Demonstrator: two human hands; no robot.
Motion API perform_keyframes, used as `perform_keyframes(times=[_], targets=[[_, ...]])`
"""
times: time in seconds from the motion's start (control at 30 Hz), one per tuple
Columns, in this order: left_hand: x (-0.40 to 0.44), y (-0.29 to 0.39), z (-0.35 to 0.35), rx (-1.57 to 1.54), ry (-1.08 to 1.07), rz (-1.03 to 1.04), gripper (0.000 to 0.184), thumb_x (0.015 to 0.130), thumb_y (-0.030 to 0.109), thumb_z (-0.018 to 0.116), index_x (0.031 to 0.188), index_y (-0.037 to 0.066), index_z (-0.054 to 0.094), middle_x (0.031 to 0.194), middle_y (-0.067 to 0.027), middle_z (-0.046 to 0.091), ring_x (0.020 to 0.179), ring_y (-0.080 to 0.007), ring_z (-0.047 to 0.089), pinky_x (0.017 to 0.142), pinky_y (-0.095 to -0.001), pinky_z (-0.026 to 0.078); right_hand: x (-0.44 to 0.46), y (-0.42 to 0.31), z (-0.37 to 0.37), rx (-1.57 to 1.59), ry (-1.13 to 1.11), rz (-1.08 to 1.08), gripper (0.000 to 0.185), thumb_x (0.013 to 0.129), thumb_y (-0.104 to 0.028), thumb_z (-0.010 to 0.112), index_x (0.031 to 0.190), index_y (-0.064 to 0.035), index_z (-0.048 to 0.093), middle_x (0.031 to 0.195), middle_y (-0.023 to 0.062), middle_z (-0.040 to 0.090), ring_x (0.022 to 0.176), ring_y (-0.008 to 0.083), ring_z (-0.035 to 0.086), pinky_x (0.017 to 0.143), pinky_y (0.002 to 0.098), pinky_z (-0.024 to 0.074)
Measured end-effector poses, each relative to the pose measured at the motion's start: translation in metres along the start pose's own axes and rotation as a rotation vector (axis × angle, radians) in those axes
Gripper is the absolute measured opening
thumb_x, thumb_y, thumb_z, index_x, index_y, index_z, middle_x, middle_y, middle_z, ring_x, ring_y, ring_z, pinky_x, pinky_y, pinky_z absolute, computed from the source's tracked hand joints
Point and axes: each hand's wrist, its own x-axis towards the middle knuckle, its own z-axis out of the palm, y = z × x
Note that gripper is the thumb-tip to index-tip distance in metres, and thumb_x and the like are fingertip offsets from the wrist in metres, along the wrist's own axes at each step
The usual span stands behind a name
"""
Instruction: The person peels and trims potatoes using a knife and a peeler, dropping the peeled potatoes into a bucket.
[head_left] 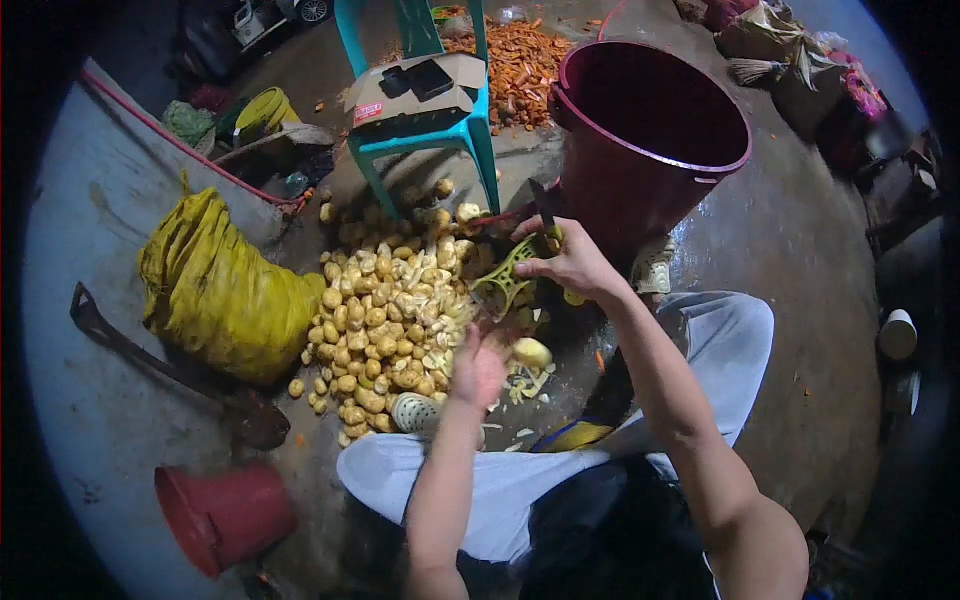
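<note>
My left hand (478, 368) is palm up with fingers spread, slightly blurred, over the edge of the potato pile (370, 320). Just right of its fingers is a pale peeled potato (531, 352); I cannot tell whether they touch. My right hand (572, 262) grips a yellow-green plastic tool with an open frame (508, 272); its exact kind is unclear. A dark blade-like piece (542, 205) sticks up from the same grip. Whole brown potatoes and paler pieces mix in the pile. Peel scraps (527, 386) lie on the floor below my hands.
A big maroon tub (640, 150) stands ahead on the right, beside a teal chair (425, 135) bearing a cardboard box (415, 95). Orange pieces (525, 65) are heaped behind. Leftward are a yellow sack (225, 290), a curved dark tool (165, 355) and a red bucket (225, 515).
</note>
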Motion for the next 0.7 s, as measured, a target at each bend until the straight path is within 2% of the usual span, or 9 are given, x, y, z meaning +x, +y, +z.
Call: perform_keyframes(times=[0.13, 0.17, 0.33, 0.4, 0.43, 0.47, 0.53, 0.6, 0.7], targets=[[0.016, -0.095, -0.033, 0.013, -0.053, -0.501, 0.052, 0.093, 0.04, 0.056, 0.131, 0.007, 0.046, 0.124, -0.0198, 0.055, 0.107, -0.0345, 0.059, 0.093, -0.0478, 0.051, 0.009, 0.008, 0.009, 0.014, 0.092, -0.04, 0.04, 0.073, -0.017, 0.086, 0.104, -0.0039, 0.063, 0.084, -0.0037, 0.059, 0.079, 0.006, 0.052, 0.071, 0.0253, 0.0453], [0.025, -0.11, -0.036, 0.015, -0.056, -0.518, 0.052, 0.093, 0.04, 0.056, 0.131, 0.007, 0.046, 0.124, -0.0198, 0.055, 0.107, -0.0345, 0.059, 0.093, -0.0478, 0.051, 0.008, 0.015, 0.006, -0.088, 0.136, -0.146, 0.039, 0.074, -0.017, 0.085, 0.104, -0.0045, 0.063, 0.081, -0.0044, 0.059, 0.073, 0.0048, 0.051, 0.065, 0.0236, 0.044], [0.055, -0.186, -0.053, 0.015, 0.09, -0.612, 0.045, 0.092, 0.025, 0.06, 0.13, 0.008, 0.046, 0.114, -0.0176, 0.056, 0.1, -0.0339, 0.062, 0.086, -0.0481, 0.054, -0.015, 0.002, -0.044, 0.011, 0.125, 0.108, 0.036, 0.075, -0.011, 0.083, 0.103, -0.002, 0.064, 0.085, 0.0001, 0.064, 0.08, 0.0083, 0.058, 0.073, 0.0258, 0.0483], [0.065, -0.191, -0.077, 0.01, 0.097, -0.475, 0.041, 0.092, 0.022, 0.06, 0.128, 0.007, 0.049, 0.111, -0.0169, 0.058, 0.097, -0.0333, 0.062, 0.087, -0.0469, 0.055, -0.032, 0.009, -0.076, 0.079, 0.116, 0.143, 0.035, 0.075, -0.012, 0.083, 0.104, -0.0024, 0.064, 0.084, -0.0003, 0.064, 0.079, 0.0082, 0.057, 0.073, 0.0252, 0.0481], [0.069, -0.19, -0.088, 0.091, 0.248, -0.423, 0.037, 0.09, 0.024, 0.06, 0.122, 0.007, 0.052, 0.102, -0.0149, 0.061, 0.09, -0.0297, 0.063, 0.08, -0.0422, 0.056, -0.044, -0.002, -0.091, -0.083, 0.141, 0.103, 0.036, 0.076, -0.013, 0.083, 0.104, -0.0025, 0.064, 0.084, -0.0002, 0.064, 0.079, 0.0083, 0.058, 0.072, 0.0256, 0.0485], [0.081, -0.182, -0.123, -0.009, 0.135, -0.454, 0.033, 0.088, 0.027, 0.062, 0.114, 0.009, 0.056, 0.093, -0.012, 0.063, 0.084, -0.0259, 0.063, 0.071, -0.036, 0.054, -0.058, -0.011, -0.111, -0.074, 0.149, 0.111, 0.038, 0.076, -0.013, 0.083, 0.107, -0.003, 0.063, 0.084, -0.0002, 0.064, 0.081, 0.0086, 0.059, 0.071, 0.0259, 0.049], [0.071, -0.141, -0.109, 0.378, 0.344, -0.299, 0.022, 0.086, 0.026, 0.062, 0.1, 0.009, 0.059, 0.089, -0.0083, 0.063, 0.075, -0.0198, 0.061, 0.063, -0.0308, 0.05, -0.09, -0.02, -0.154, -0.052, 0.21, 0.063, 0.038, 0.078, -0.011, 0.081, 0.11, -0.0039, 0.062, 0.085, 0.0, 0.064, 0.082, 0.0087, 0.06, 0.071, 0.0255, 0.0495], [0.081, -0.115, -0.156, 0.258, 0.295, -0.285, 0.02, 0.085, 0.023, 0.062, 0.099, 0.009, 0.059, 0.087, -0.0043, 0.061, 0.078, -0.0176, 0.058, 0.065, -0.0317, 0.048, -0.14, -0.05, -0.194, -0.012, 0.287, 0.156, 0.036, 0.082, -0.012, 0.076, 0.114, -0.005, 0.061, 0.085, -0.0005, 0.063, 0.071, 0.0057, 0.058, 0.059, 0.0214, 0.0445], [0.079, -0.085, -0.171, 0.326, 0.611, -0.237, 0.028, 0.089, 0.032, 0.062, 0.106, 0.01, 0.059, 0.095, -0.0032, 0.061, 0.088, -0.0202, 0.058, 0.078, -0.0352, 0.048, -0.225, -0.06, -0.247, 0.064, 0.531, 0.08, 0.037, 0.085, -0.013, 0.068, 0.12, -0.006, 0.058, 0.077, -0.0047, 0.055, 0.061, 0.0016, 0.047, 0.05, 0.0177, 0.0345]])
